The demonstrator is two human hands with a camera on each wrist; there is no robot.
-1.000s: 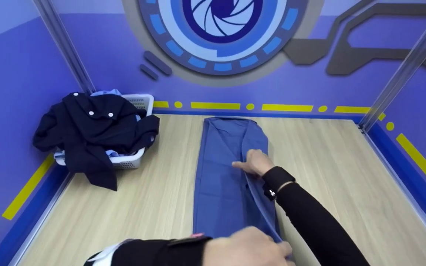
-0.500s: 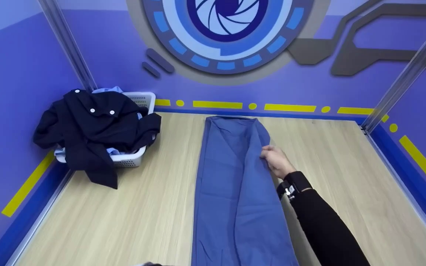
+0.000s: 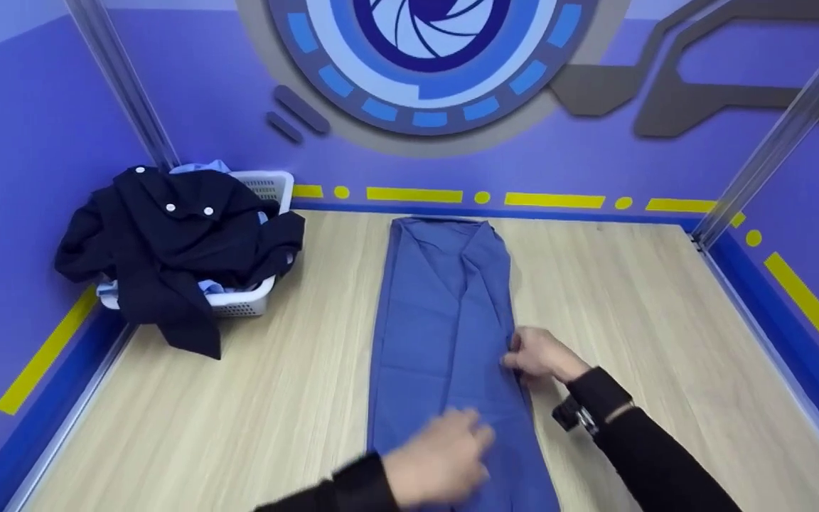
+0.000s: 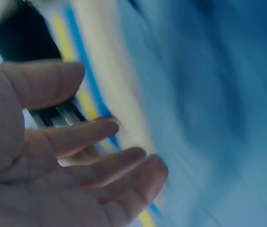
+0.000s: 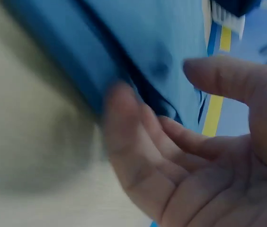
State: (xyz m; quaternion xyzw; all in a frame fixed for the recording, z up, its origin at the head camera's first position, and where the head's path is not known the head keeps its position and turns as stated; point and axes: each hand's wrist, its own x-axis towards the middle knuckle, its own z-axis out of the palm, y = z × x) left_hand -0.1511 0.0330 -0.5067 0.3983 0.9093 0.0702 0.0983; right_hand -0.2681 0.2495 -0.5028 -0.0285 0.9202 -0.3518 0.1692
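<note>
A long blue garment (image 3: 416, 327), folded into a narrow strip, lies lengthwise on the wooden table; its exact kind cannot be told. My left hand (image 3: 441, 455) is over its near part, blurred. In the left wrist view, that hand's thumb and fingers (image 4: 138, 184) are spread apart with nothing between them. At the garment's right edge is my right hand (image 3: 541, 355). The right wrist view has its fingertips (image 5: 124, 104) against the edge, with the thumb (image 5: 218, 78) held away from them and no cloth pinched.
A white plastic basket (image 3: 242, 309) stands at the back left. Over it hangs a dark navy garment (image 3: 175, 242) with white buttons, and light blue cloth (image 3: 200, 167) shows beneath. Purple-blue panels (image 3: 189, 92) wall the table (image 3: 665, 341) at the back and sides.
The right flap, lifted at first, now lies flat over the garment. My right hand has slid nearer along the right edge. My left hand left the head view and has returned over the near part.
</note>
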